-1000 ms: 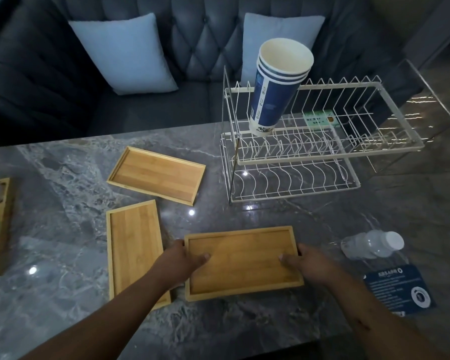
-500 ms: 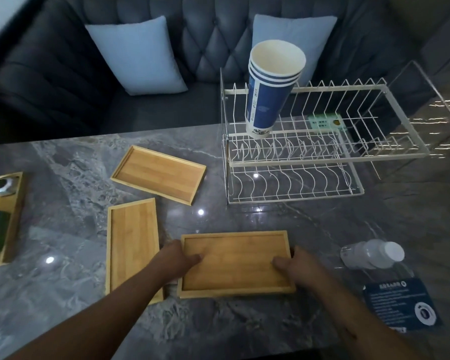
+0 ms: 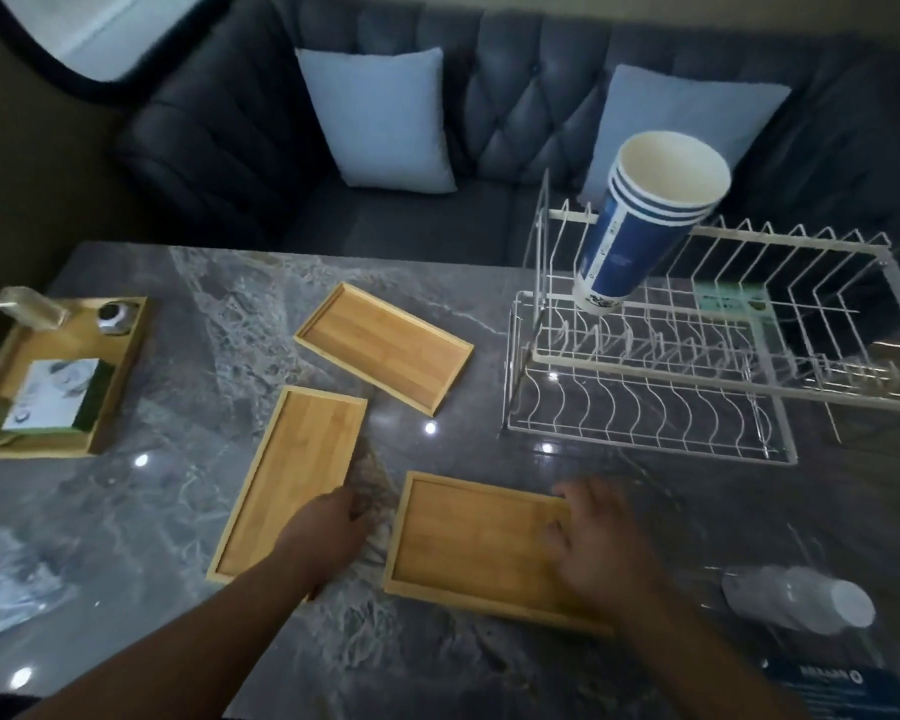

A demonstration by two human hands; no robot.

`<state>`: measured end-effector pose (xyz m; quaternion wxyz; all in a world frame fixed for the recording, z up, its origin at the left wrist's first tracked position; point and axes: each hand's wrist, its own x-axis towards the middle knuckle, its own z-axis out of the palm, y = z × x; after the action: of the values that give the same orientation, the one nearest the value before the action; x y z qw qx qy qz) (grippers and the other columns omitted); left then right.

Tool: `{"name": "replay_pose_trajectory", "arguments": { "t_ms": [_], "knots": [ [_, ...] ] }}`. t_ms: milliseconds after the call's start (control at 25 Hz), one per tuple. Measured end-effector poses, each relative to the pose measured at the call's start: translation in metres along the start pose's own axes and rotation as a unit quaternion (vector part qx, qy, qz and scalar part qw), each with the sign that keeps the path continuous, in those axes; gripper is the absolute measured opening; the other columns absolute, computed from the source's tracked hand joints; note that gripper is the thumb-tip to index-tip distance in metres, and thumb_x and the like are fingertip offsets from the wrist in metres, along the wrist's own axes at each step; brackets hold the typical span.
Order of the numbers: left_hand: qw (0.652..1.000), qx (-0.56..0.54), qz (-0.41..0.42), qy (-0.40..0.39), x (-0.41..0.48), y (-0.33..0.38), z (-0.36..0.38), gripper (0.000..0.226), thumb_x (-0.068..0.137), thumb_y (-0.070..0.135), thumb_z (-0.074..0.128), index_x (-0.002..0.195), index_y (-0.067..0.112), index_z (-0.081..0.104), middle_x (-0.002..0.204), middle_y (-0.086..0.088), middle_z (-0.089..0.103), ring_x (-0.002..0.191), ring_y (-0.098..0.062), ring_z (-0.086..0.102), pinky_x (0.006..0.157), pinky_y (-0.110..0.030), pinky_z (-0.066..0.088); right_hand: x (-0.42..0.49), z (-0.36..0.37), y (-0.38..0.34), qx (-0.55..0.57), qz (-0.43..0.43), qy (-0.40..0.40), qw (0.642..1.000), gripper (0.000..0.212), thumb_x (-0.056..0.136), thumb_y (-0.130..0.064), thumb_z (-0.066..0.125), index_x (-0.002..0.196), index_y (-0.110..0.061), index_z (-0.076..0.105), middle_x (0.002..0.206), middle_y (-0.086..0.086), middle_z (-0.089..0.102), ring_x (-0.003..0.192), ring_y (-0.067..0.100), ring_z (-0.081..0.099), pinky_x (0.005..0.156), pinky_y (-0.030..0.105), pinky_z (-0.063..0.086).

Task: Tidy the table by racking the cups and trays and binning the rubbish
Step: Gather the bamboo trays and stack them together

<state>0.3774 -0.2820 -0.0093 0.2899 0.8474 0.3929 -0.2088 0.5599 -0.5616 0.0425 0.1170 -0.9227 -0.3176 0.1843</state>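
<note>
The cups were already dealt with: a nested stack of blue paper cups (image 3: 640,226) sat tilted in the upper tier of the white wire rack (image 3: 697,387) at the far right of the bench (image 3: 204,314). None of the trays had been racked. Three empty bamboo trays lay flat on the marble: the far tray (image 3: 383,348) angled near the middle, the left tray (image 3: 289,480) running toward the near edge, and the near tray (image 3: 481,543) in front of the person. The right hand (image 3: 601,543) lay over the near tray's right end with its fingers (image 3: 567,498) spread across the rim and floor, touching it but apparently not lifting it. The left hand (image 3: 328,527) hung in the gap between the left tray and the near tray, over the left tray's inner rim; its fingers were curled, and whether they pinched that rim could not be told through the blur. The rubbish looked untouched: an empty plastic bottle (image 3: 796,597) lay on its side at the near right, beside a blue card (image 3: 837,688), and crumpled clear plastic (image 3: 6,579) sat at the left edge. No bin was in view. A fourth, deeper wooden tray (image 3: 120,376) at the far left held small items. By my reading, roughly a third of the job was done, with all the tray racking and binning left.
</note>
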Motion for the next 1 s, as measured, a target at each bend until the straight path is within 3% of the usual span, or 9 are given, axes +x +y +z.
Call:
{"name": "replay_pose_trajectory", "arguments": {
  "t_ms": [160,320,440,520,680,880,1000],
  "knots": [
    [0.997,0.061,-0.028,0.031,-0.005,-0.037,-0.015,0.018,0.094,0.041,0.052,0.103,0.026,0.050,0.103,-0.001,0.068,0.088,-0.024,0.066,0.069,-0.035,0.049,0.025,0.012,-0.055,-0.023,-0.099,-0.065,0.993,0.029,0.088,-0.038,0.054,0.112,-0.024,0.059,0.114,0.000,0.060,0.107,0.022,0.056,0.086,0.035,0.047],
    [0.996,0.084,-0.007,0.027,-0.008,-0.072,-0.026,0.039,0.087,0.057,0.058,0.114,0.030,0.048,0.109,0.003,0.059,0.094,-0.022,0.064,0.074,-0.039,0.055,0.042,0.028,-0.092,-0.061,-0.144,-0.079,0.985,0.043,0.090,-0.040,0.051,0.131,-0.026,0.050,0.129,0.000,0.054,0.118,0.022,0.052,0.095,0.037,0.048],
    [0.989,0.143,0.033,0.024,-0.009,-0.073,-0.028,0.033,0.091,0.055,0.055,0.116,0.034,0.052,0.115,0.004,0.055,0.103,-0.021,0.061,0.070,-0.037,0.051,0.049,0.030,-0.097,-0.064,-0.133,-0.071,0.987,0.053,0.092,-0.041,0.051,0.141,-0.022,0.046,0.140,0.003,0.049,0.126,0.024,0.048,0.106,0.039,0.044],
    [0.992,0.124,0.004,0.019,-0.004,-0.128,-0.050,0.027,0.091,0.046,0.057,0.115,0.034,0.054,0.116,0.005,0.055,0.107,-0.020,0.058,0.069,-0.036,0.047,0.075,0.052,-0.159,-0.093,-0.173,-0.106,0.975,0.056,0.092,-0.041,0.050,0.144,-0.022,0.042,0.142,0.003,0.047,0.128,0.024,0.046,0.107,0.038,0.043],
    [0.990,0.142,0.013,0.002,-0.005,-0.135,-0.059,0.023,0.091,0.045,0.057,0.109,0.032,0.059,0.111,0.004,0.060,0.106,-0.022,0.062,0.077,-0.038,0.055,0.089,0.055,-0.179,-0.109,-0.186,-0.119,0.969,0.057,0.092,-0.040,0.050,0.146,-0.024,0.038,0.143,0.002,0.046,0.129,0.024,0.045,0.105,0.041,0.046],
    [0.979,0.194,-0.041,0.040,-0.001,-0.187,-0.087,0.049,0.083,0.070,0.060,0.112,0.031,0.066,0.110,0.004,0.065,0.104,-0.021,0.064,0.085,-0.039,0.051,0.118,0.075,-0.232,-0.070,-0.172,-0.163,0.969,0.068,0.091,-0.036,0.050,0.154,-0.024,0.027,0.152,0.005,0.040,0.136,0.026,0.040,0.109,0.041,0.042],
    [0.977,0.172,-0.093,0.085,0.001,-0.210,-0.096,0.079,0.066,0.080,0.068,0.125,0.029,0.057,0.120,0.001,0.059,0.111,-0.022,0.059,0.088,-0.042,0.052,0.131,0.086,-0.251,-0.052,-0.164,-0.177,0.969,0.070,0.089,-0.035,0.052,0.154,-0.022,0.029,0.156,0.005,0.038,0.139,0.027,0.038,0.112,0.042,0.039]
  ]
}}
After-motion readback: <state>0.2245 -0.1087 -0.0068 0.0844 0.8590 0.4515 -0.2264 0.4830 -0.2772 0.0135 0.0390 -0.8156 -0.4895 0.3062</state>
